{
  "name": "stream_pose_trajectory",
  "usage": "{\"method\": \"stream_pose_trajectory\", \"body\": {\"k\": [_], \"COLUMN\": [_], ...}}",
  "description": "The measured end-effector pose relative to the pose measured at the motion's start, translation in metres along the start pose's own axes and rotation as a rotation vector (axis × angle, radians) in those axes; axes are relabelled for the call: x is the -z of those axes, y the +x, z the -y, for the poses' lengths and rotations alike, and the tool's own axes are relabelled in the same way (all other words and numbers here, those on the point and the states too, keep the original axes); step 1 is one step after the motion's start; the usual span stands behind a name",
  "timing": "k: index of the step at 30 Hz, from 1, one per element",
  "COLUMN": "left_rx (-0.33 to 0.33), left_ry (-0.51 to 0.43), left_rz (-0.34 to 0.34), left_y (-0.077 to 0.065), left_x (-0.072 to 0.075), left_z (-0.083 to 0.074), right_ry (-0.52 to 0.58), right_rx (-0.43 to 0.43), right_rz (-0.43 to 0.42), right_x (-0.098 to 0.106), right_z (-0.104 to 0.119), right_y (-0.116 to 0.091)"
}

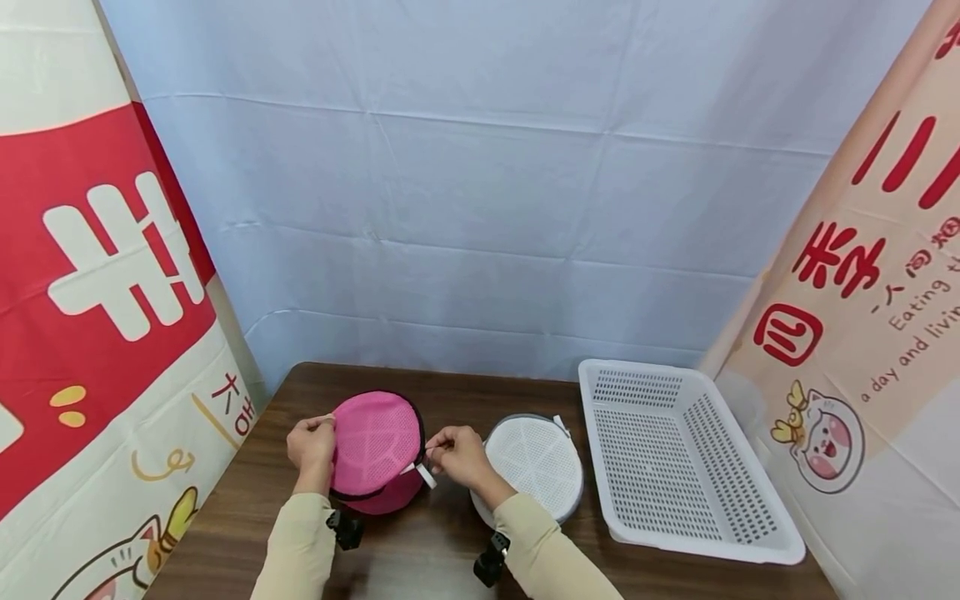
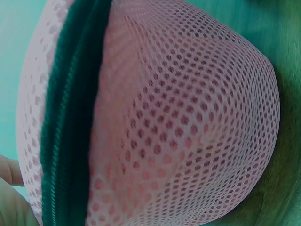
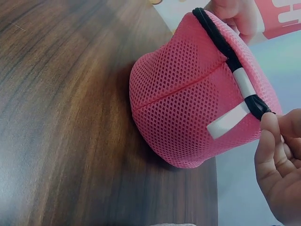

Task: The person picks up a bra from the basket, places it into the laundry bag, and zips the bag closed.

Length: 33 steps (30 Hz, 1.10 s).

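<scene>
A round pink mesh laundry bag [image 1: 375,442] stands on the table, its lid tilted up toward me. My left hand [image 1: 311,446] pinches the bag's left rim. On the other side my right hand [image 1: 459,457] pinches the black zipper edge [image 3: 257,106] beside a white fabric tab [image 3: 229,123]. Whether a zipper pull lies between those fingertips is hidden. The left wrist view is filled by the mesh and the dark zipper band [image 2: 70,103], with part of the left hand at the lower left. Close to my right wrist lies a white mesh laundry bag [image 1: 534,467] with a grey rim.
A white plastic basket [image 1: 708,546] with slotted sides stands at the table's right. The brown wooden table [image 1: 225,533] backs onto a pale blue cloth [image 1: 480,208]. Printed curtains hang on both sides. Small black cameras are strapped at both wrists.
</scene>
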<state>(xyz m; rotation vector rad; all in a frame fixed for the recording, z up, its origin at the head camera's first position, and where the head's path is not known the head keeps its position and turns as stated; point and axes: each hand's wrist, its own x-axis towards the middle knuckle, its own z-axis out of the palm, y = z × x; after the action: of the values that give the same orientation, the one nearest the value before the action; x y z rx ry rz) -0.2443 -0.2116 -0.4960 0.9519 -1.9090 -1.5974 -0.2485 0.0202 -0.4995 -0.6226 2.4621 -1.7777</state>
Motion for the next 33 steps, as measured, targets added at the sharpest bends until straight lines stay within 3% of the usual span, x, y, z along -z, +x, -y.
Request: {"method": "stream_pose_trajectory", "body": {"k": [9,18,27,33], "left_rx": [-0.038,-0.154,-0.17,-0.233], "left_ry": [0.106,0.255,0.294,0.34], "left_rz": [0.058,0.151,0.193,0.209], "left_y": [0.0049,0.0058,0.0034,0.0023], "left_x": [0.0052,0.0053,0.007,0.0081], "left_z": [-0.0018,-0.004,-0.003,-0.0089], "right_ry": [-0.001,-0.048,-0.026,-0.082], "right_rx": [-0.025,-0.019,-0.034,-0.015], "right_rz": [0.006,-0.004,0.012,0.014], "right_x": [0.0001,0.0031,0.0032,0.004], "right_z": [0.0029,0.0024,0.0022,0.0057], "right_y": [-0.001,0.0,-0.0065,-0.0078]}}
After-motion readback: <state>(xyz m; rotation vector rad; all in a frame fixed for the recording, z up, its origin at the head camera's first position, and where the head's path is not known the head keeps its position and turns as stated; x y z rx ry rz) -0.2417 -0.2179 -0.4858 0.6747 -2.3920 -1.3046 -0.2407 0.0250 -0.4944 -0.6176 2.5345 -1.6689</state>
